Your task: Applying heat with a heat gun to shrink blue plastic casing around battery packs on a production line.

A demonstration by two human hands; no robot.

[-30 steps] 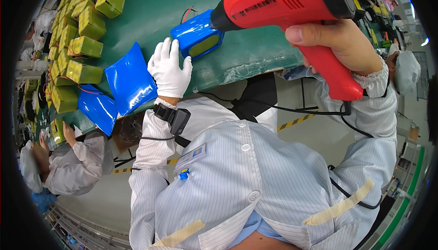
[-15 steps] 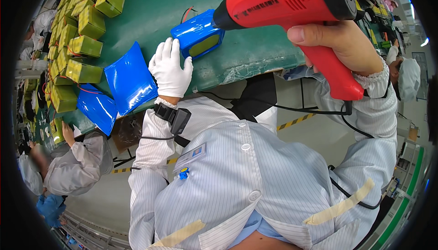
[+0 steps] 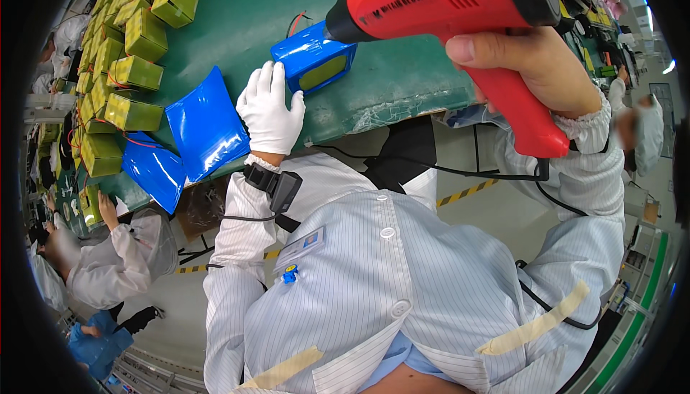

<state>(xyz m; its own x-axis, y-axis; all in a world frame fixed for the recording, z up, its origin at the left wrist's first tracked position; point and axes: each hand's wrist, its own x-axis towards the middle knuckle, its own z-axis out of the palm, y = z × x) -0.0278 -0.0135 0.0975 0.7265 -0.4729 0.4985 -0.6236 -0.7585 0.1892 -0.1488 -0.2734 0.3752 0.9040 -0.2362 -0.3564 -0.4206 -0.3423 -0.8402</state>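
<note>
Coat [image 3: 460,265]: white, dark pinstripes, round buttons [image 3: 400,309]
Left hand [image 3: 270,110]: white glove [image 3: 273,128]
Wrist module [image 3: 286,191]: black, cabled
Coat tape [image 3: 535,318]: beige

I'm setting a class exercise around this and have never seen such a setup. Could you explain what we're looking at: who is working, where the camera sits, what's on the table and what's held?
There is no robot here, just a person working with two hands. The camera is worn on the head and looks down; its wide fisheye lens bends straight edges and leaves dark rims. Picture left is the person's left.

The bare right hand grips a red blower, its black nozzle aimed at a blue pack on the green table. The white-gloved left hand lies open, fingertips at the pack's near left corner. To its left are two flat blue wraps and many yellow blocks.
</note>
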